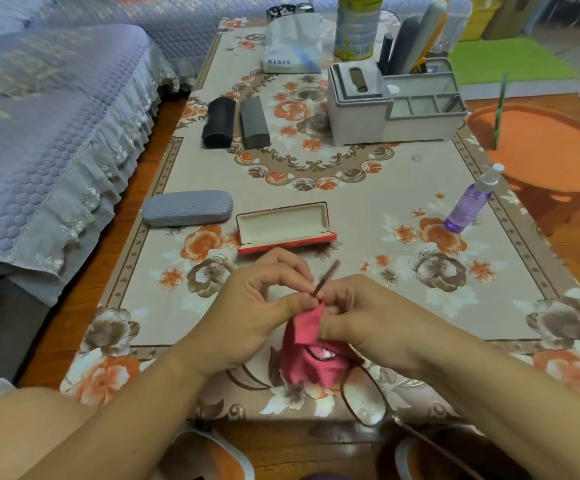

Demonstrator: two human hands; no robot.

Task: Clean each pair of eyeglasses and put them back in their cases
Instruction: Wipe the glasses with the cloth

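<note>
Both hands pinch the eyeglasses point(357, 386) through a pink cloth point(307, 355) just above the tabletop's point(385, 188) near edge; one temple points away toward the open red case point(283, 226) straight ahead.

Soft, even indoor light fills the scene, with no hard glare. The hands point(302, 306) cast only faint shadows on the desk point(368, 202). The brightest patch is the green mat point(510, 58) at 1 o'clock. Wide-angle distortion bows the desk edges outward and stretches the forearms at 6 o'clock. The far items at 12 o'clock look smeared, and the sofa point(56, 116) at 10 o'clock is blurred. The centre is sharpest, though generally soft.
</note>
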